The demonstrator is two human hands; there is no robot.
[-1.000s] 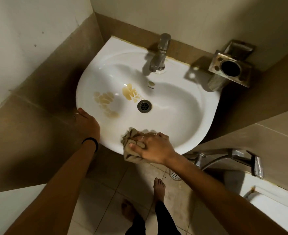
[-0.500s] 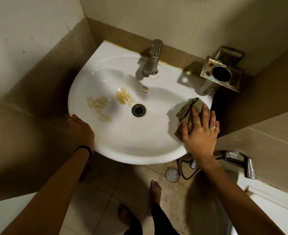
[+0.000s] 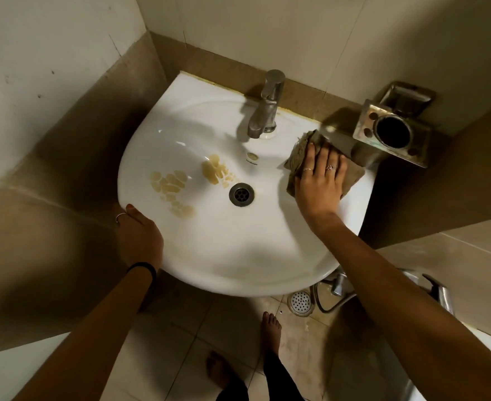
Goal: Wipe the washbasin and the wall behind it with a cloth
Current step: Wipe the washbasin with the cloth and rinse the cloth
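Wiping the washbasin rim at its far right corner.

My right hand (image 3: 321, 180) presses the brown cloth (image 3: 296, 157) flat, fingers straight, onto the far right rim of the white washbasin (image 3: 238, 250), just right of the tap (image 3: 264, 111) and below the metal holder (image 3: 392, 131). My left hand (image 3: 138, 235) grips the near left rim. Yellowish stains (image 3: 175, 186) lie left of the drain (image 3: 241, 194).

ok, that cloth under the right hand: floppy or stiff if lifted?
Probably floppy: the cloth lies creased and bunched under the flat right hand. Likely light, thin at its edges. It should slide easily on the glossy washbasin rim.
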